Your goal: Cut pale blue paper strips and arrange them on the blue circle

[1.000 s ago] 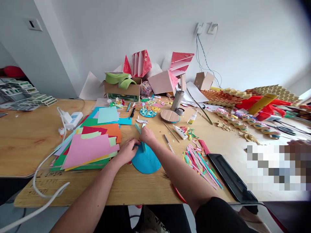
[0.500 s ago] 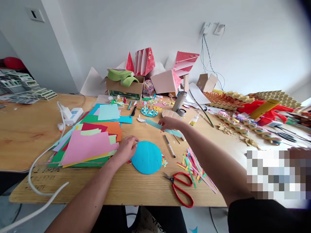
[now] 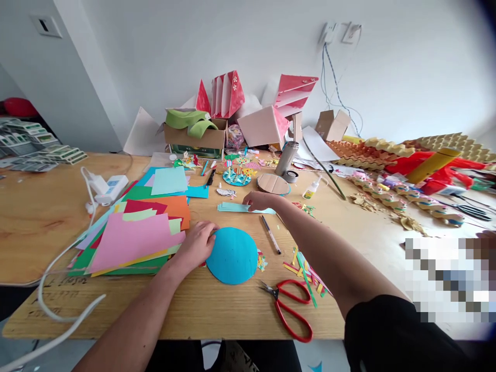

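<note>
A bright blue oval disc (image 3: 231, 257) lies flat near the front of the table, dotted with small marks. My left hand (image 3: 200, 241) is at its left edge, fingers closed at the rim. Farther back, the fingers of my right hand (image 3: 258, 200) are closed on a light blue paper strip (image 3: 232, 207), which lies nearly level across the table; its middle is hidden under the hand. Between the disc and my right forearm is a pen (image 3: 271, 235). Red-handled scissors (image 3: 292, 307) lie slightly open at the front, below cut paper strips (image 3: 306, 271).
Stacked coloured paper (image 3: 135, 237) and a white power strip (image 3: 112, 189) are on the left. Behind my right hand are a brown cardboard disc (image 3: 273, 184), a decorated disc (image 3: 236, 178), a metal flask (image 3: 287, 158) and a glue bottle (image 3: 311, 188). Egg trays (image 3: 360, 155) lie at right.
My right hand has moved left with the light blue strip, which has turned from slanted to nearly level. The cardboard disc behind shows more fully. My left hand stays at the blue disc.
</note>
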Demonstrator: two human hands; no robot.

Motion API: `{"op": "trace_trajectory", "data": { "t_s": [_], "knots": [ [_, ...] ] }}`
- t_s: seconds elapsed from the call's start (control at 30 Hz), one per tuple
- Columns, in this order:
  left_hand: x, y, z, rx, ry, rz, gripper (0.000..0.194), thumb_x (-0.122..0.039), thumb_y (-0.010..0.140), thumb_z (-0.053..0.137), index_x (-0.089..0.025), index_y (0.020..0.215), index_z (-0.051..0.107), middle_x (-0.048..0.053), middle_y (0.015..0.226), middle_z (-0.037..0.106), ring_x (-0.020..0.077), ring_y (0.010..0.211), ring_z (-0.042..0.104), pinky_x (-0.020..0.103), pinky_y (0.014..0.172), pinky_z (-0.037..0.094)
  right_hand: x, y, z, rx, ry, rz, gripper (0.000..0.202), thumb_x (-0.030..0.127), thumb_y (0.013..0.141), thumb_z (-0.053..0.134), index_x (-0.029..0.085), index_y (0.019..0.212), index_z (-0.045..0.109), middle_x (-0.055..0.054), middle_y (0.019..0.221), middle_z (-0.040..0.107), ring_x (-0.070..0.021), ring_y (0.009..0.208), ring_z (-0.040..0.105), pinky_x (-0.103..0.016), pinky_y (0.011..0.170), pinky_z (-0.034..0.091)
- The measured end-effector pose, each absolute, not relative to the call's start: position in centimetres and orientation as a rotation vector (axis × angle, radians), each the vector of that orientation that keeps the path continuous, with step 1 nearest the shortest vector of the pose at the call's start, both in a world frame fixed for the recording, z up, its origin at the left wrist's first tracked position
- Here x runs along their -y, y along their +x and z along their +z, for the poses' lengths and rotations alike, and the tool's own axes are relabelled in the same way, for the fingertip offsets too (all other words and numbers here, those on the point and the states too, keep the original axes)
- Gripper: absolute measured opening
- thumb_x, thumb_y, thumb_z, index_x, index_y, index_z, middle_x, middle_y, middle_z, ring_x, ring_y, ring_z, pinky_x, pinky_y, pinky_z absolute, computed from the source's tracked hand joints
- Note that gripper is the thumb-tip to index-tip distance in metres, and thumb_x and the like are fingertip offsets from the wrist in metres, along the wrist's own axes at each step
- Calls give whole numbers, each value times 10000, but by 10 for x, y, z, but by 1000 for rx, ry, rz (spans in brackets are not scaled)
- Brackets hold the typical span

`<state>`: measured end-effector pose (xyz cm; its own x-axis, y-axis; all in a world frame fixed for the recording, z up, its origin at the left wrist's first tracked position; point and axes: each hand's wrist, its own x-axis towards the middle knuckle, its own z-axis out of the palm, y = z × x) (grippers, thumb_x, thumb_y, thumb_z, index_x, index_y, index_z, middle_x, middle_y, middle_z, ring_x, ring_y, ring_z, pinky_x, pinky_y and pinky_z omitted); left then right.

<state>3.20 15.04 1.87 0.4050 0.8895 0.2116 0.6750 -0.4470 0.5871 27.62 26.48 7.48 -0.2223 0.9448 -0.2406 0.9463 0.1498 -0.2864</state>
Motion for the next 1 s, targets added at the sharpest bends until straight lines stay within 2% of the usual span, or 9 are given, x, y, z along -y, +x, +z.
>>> {"op": "trace_trajectory", "data": {
  "t_s": [0.1,0.17,0.3,0.37,0.47,0.7,0.8,0.9,1.0],
  "knots": [
    [-149,30,20,-1349,2275,661,254,-195,889,480,-193,1101,620,110,1154,647,255,1138,575,414,982,474,-256,280,76,-2404,1916,-462,348,138,728,753,198,1069,719,-79,1137,698,-222,1052,626,-252,879,433],
    [-147,28,20,-1324,2293,601,318,-287,902,517,-187,1195,591,124,1222,621,268,1201,536,427,1026,439,-241,287,78,-2368,1940,-360,294,204,827,677,154,1117,687,-141,1190,665,-256,1129,590,-288,909,415],
    [-140,22,26,-1205,2299,340,800,-495,756,707,-220,1439,393,137,1456,459,321,1383,352,480,1112,339,-197,303,76,-2174,1953,-298,301,390,864,636,109,931,723,-203,1003,708,-317,989,652,-345,801,450],
    [-137,21,31,-1133,2313,229,1041,-534,647,782,-270,1507,258,120,1560,314,338,1454,212,511,1141,281,-178,309,70,-2102,1962,-286,332,418,873,612,109,923,720,-208,993,708,-327,971,659,-357,771,455],
    [-133,22,37,-1091,2322,63,1223,-518,554,841,-305,1533,139,115,1623,124,337,1487,67,529,1159,226,-162,312,60,-2073,1956,-311,309,377,886,583,101,922,717,-196,974,715,-319,954,666,-346,739,454],
    [-131,22,36,-1130,2326,2,1246,-461,562,845,-365,1529,63,96,1635,4,330,1488,-18,527,1160,204,-140,316,64,-2114,2104,-327,224,222,892,460,131,883,664,-147,934,711,-252,870,655,-299,662,413],
    [-132,21,31,-1128,2351,23,1237,-471,571,839,-374,1527,58,91,1636,12,318,1490,-14,521,1162,206,-100,320,71,-2222,2233,-399,196,208,917,403,156,981,581,-85,847,693,-193,730,631,-281,614,402],
    [-132,20,28,-1124,2361,39,1230,-465,578,837,-366,1528,62,97,1634,45,321,1490,2,528,1162,205,-48,319,69,-2484,2242,-560,172,217,950,348,182,959,516,-56,793,640,-179,692,595,-292,628,414],
    [-132,21,26,-1123,2360,72,1223,-448,572,843,-364,1528,85,102,1630,81,343,1486,35,548,1154,219,-4,313,58,-2494,2129,-660,128,322,917,500,202,950,529,-87,967,620,-206,793,608,-327,689,455]
  ]
}}
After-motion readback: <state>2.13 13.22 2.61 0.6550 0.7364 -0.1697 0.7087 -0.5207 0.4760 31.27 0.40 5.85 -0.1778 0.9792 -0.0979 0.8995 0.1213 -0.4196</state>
